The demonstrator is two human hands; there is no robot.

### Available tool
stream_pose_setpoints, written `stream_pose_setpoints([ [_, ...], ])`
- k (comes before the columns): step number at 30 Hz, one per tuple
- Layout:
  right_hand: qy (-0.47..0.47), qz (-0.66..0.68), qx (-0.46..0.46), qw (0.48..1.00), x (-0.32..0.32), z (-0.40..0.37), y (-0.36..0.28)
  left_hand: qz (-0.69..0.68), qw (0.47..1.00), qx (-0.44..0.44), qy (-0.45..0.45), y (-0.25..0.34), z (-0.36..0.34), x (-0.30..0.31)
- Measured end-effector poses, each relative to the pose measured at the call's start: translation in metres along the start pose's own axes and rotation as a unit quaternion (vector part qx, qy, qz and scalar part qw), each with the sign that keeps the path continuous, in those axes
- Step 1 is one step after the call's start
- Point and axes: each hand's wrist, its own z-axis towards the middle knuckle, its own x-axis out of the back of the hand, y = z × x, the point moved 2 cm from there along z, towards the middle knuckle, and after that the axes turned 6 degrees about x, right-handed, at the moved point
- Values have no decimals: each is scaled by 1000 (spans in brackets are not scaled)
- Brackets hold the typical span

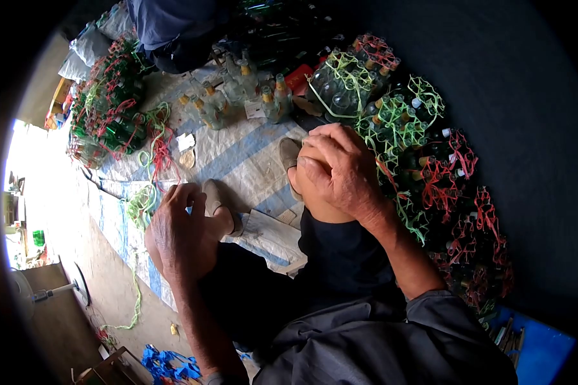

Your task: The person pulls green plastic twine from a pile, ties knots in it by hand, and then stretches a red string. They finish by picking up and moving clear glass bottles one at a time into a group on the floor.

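Note:
My left hand (178, 228) rests at my left knee with its fingers curled, the thumb bent toward the index finger. Its fingertips are mostly hidden, so I cannot make out whether anything is in them. Over my bare right knee (321, 196) lies my right hand (343, 167), fingers loosely bent and apart, holding nothing visible. Beyond the left hand, red strings (162, 154) and a tangle of green strings (140, 206) lie on the sheeting. Nearest the right hand are bottles under green netting (392, 122).
Clear bottles (215, 99) stand on the blue-and-white sheet (231, 151) ahead. Netted green bottles (109, 122) are piled at the left, near a person in dark clothing (173, 25). More bottles in red netting (443, 189) line the right. A fan (77, 285) stands lower left.

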Motion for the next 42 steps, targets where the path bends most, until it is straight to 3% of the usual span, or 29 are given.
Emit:
stream_pose_setpoints([
  [5,-5,4,-7,1000,-1,-1,0,-1,1000,1,-2,-10,6,-6],
  [11,-9,-5,-1,1000,-2,-2,1,23,998,-58,11,-4,2,-1],
  [20,-20,-6,-6,1000,-2,-2,2,-14,1000,0,4,-9,5,-5],
  [42,-11,0,-8,1000,-1,2,1,3,1000,-1,-4,-2,4,0],
])
